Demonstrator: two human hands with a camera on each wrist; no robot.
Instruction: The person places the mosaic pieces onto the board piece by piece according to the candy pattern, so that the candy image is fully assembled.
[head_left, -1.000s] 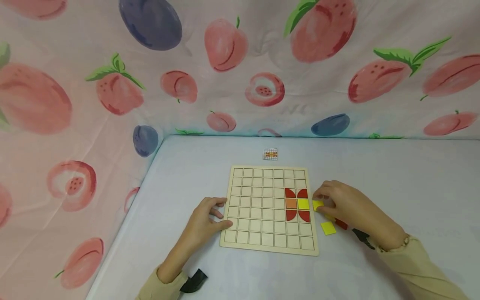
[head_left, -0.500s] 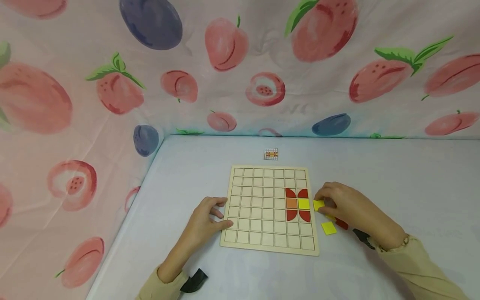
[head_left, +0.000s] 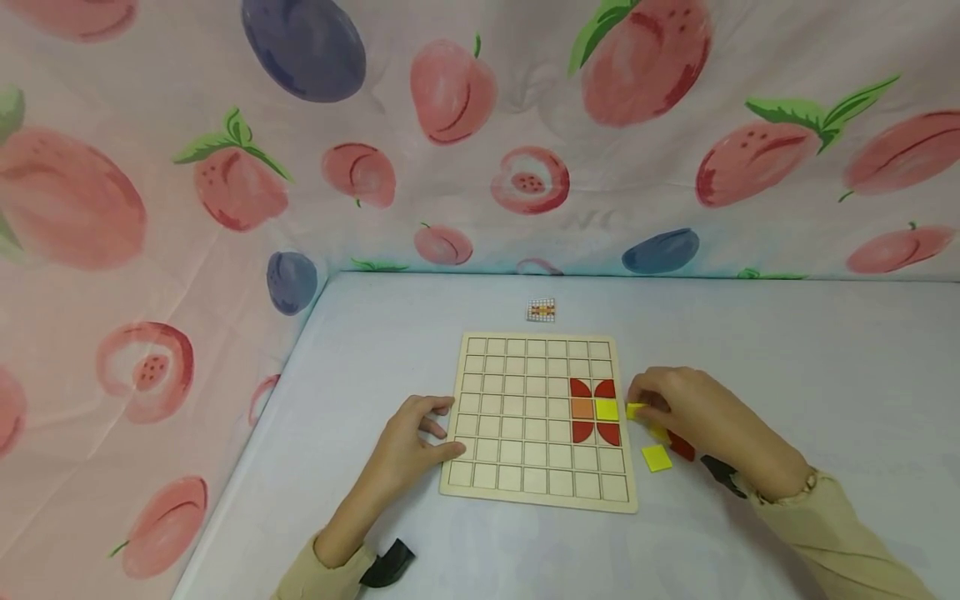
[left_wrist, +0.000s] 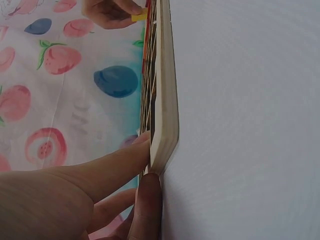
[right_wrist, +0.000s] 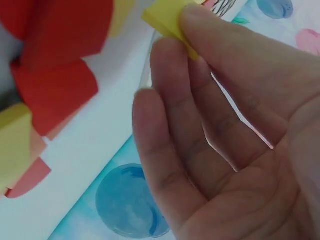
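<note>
A pale wooden grid board (head_left: 513, 430) lies on the table. On its right side sit red quarter-circle tiles (head_left: 581, 432), an orange square tile (head_left: 582, 407) and a yellow square tile (head_left: 607, 409). My left hand (head_left: 411, 442) rests against the board's left edge, thumb over the rim and fingers relaxed; the left wrist view has this rim (left_wrist: 167, 120) close up. Just off the board's right edge, my right hand (head_left: 686, 408) pinches another yellow square tile (right_wrist: 167, 17) between thumb and fingers. The right wrist view shows the tile tilted, partly covered by the thumb.
A small pattern card (head_left: 541, 310) lies behind the board. One loose yellow tile (head_left: 657, 458) is near the board's right edge. Red tiles (head_left: 681, 446) lie partly under the right hand, and more red and yellow pieces show in its wrist view. Fruit-print cloth (head_left: 450, 200) walls the back and left.
My right hand has turned slightly, and less of the pinched yellow tile shows in the head view. The left hand and the board stay in place.
</note>
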